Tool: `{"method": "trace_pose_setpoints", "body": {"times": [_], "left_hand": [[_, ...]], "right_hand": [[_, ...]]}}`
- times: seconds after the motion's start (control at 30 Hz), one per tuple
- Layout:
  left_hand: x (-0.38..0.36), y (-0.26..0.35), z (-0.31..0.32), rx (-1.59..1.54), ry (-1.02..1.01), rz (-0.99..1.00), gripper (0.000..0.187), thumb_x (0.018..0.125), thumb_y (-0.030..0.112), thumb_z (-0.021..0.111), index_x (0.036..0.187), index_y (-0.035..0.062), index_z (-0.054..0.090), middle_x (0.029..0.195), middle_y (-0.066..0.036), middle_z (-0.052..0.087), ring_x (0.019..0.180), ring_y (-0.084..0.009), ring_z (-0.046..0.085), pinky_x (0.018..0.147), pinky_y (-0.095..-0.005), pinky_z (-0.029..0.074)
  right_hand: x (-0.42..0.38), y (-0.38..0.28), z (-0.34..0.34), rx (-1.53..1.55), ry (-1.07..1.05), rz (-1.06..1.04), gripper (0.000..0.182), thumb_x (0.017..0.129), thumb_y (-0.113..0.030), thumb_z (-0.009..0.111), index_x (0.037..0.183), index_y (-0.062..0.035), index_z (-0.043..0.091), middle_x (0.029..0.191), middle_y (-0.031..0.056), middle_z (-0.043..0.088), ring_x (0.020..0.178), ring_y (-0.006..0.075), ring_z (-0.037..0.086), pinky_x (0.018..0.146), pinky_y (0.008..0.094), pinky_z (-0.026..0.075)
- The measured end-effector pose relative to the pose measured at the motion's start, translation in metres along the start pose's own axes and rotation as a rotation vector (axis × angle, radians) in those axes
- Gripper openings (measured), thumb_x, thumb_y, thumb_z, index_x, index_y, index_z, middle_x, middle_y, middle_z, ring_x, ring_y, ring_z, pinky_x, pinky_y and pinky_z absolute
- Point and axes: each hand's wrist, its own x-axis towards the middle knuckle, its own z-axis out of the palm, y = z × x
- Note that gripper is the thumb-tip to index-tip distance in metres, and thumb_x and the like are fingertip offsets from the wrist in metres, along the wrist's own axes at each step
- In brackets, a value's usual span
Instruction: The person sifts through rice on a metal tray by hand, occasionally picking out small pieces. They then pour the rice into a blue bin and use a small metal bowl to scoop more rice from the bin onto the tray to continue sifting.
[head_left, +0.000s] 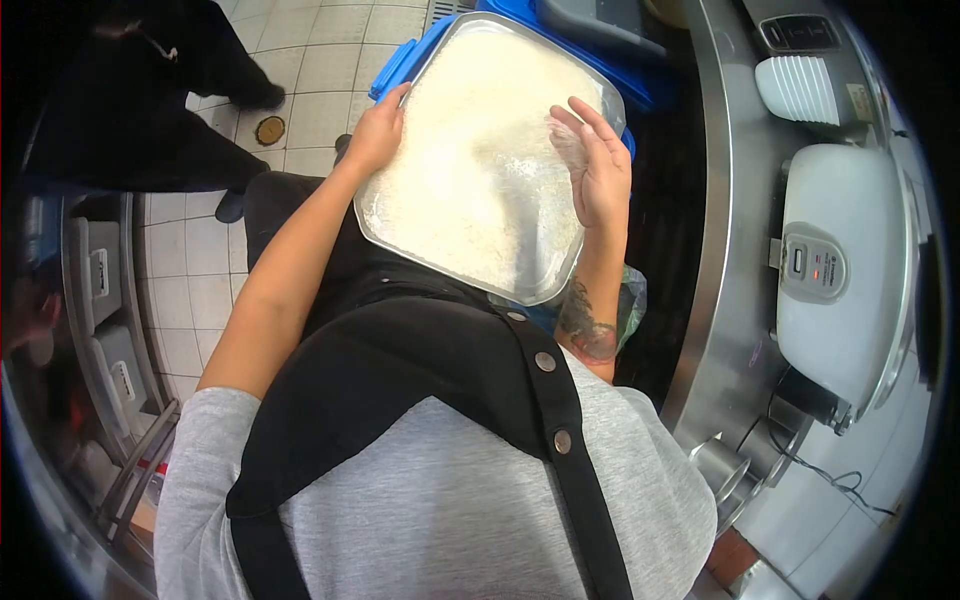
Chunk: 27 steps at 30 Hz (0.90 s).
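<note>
A metal tray full of pale, crumb-like powder is in front of me, tilted in view. My left hand grips its left rim, with the fingers partly hidden at the edge. Over the tray's right side is my right hand, fingers apart and holding nothing, with white powder on some fingertips. The tray's bottom shows through near the lower right, where the powder lies thin. Beneath and behind the tray is a blue plastic container.
On the right, a steel counter carries a large white rice cooker and stacked white bowls. Metal pots are at lower right. Another person's dark-clothed legs are on the left. Grey bins line a left shelf.
</note>
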Motion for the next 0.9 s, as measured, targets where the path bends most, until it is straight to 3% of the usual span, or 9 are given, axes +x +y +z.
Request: {"method": "trace_pose_setpoints", "body": {"times": [0.2,0.27,0.33,0.4,0.47,0.5,0.6,0.83,0.9], "left_hand": [[0.000,0.000,-0.002,-0.028,-0.016,-0.007,0.040,0.094,0.010,0.047,0.134,0.0083,0.047,0.106,-0.027,0.063,0.099,-0.0436,0.060,0.086,-0.0489,0.047],[0.001,-0.001,0.000,-0.019,-0.020,-0.006,0.039,0.094,0.011,0.046,0.134,0.0083,0.047,0.108,-0.027,0.063,0.101,-0.0434,0.060,0.087,-0.0485,0.046],[0.000,-0.001,0.000,-0.031,-0.013,-0.002,0.039,0.095,0.011,0.045,0.134,0.0081,0.048,0.108,-0.027,0.063,0.102,-0.0433,0.060,0.088,-0.0484,0.046],[0.000,-0.003,0.000,-0.039,-0.001,0.002,0.038,0.095,0.011,0.045,0.133,0.0080,0.048,0.109,-0.028,0.062,0.102,-0.0432,0.059,0.088,-0.0483,0.046],[0.001,-0.007,0.002,-0.089,0.016,0.037,0.038,0.095,0.010,0.043,0.133,0.0077,0.049,0.111,-0.028,0.062,0.105,-0.0433,0.059,0.089,-0.0481,0.046],[0.002,-0.008,0.003,-0.087,0.023,0.036,0.038,0.095,0.010,0.043,0.133,0.0077,0.049,0.111,-0.028,0.062,0.105,-0.0433,0.059,0.089,-0.0481,0.046],[0.002,-0.008,0.003,-0.128,0.048,0.081,0.037,0.095,0.009,0.042,0.132,0.0070,0.050,0.109,-0.028,0.062,0.104,-0.0436,0.059,0.088,-0.0482,0.047],[-0.001,0.002,0.000,-0.084,-0.001,-0.028,0.036,0.095,0.009,0.044,0.131,0.0074,0.051,0.105,-0.028,0.063,0.099,-0.0442,0.061,0.084,-0.0493,0.047],[0.000,-0.002,0.002,-0.077,0.014,-0.008,0.036,0.095,0.009,0.045,0.131,0.0075,0.051,0.105,-0.028,0.063,0.099,-0.0442,0.060,0.084,-0.0492,0.047]], "right_hand": [[0.012,0.022,0.012,-0.101,0.140,-0.034,0.039,0.099,-0.021,0.048,0.127,0.0053,0.055,0.124,0.0198,0.061,0.114,0.0282,0.059,0.103,0.0379,0.043],[0.018,0.037,0.028,-0.761,0.158,-0.250,0.036,0.098,-0.024,0.051,0.124,0.0002,0.060,0.126,0.0174,0.061,0.121,0.0343,0.055,0.105,0.0432,0.040],[0.028,0.068,0.046,-1.010,0.123,-0.444,0.033,0.095,-0.023,0.053,0.119,-0.0030,0.063,0.130,0.0174,0.059,0.129,0.0396,0.046,0.109,0.0485,0.034],[0.035,0.090,0.077,-1.061,0.032,-0.424,0.034,0.092,-0.020,0.055,0.121,-0.0041,0.062,0.139,0.0200,0.050,0.136,0.0409,0.036,0.111,0.0543,0.028],[0.044,0.124,0.105,-1.150,-0.025,-0.467,0.039,0.089,-0.016,0.054,0.126,-0.0036,0.058,0.146,0.0197,0.041,0.140,0.0406,0.029,0.110,0.0621,0.023],[0.046,0.135,0.118,-1.210,-0.080,-0.476,0.043,0.092,-0.016,0.047,0.130,0.0036,0.051,0.147,0.0228,0.038,0.141,0.0401,0.026,0.109,0.0673,0.016],[0.057,0.171,0.136,-1.280,-0.031,-0.521,0.048,0.091,-0.015,0.042,0.133,0.0063,0.047,0.149,0.0247,0.033,0.143,0.0381,0.024,0.109,0.0696,0.010],[0.099,0.167,0.072,-1.549,0.006,-0.532,0.044,0.092,-0.018,0.044,0.130,0.0010,0.053,0.147,0.0100,0.042,0.141,0.0345,0.028,0.105,0.0737,0.012],[0.102,0.171,0.045,-1.569,0.180,-0.549,0.037,0.091,-0.019,0.049,0.124,-0.0063,0.060,0.139,0.0036,0.050,0.133,0.0326,0.038,0.100,0.0744,0.020]]}}
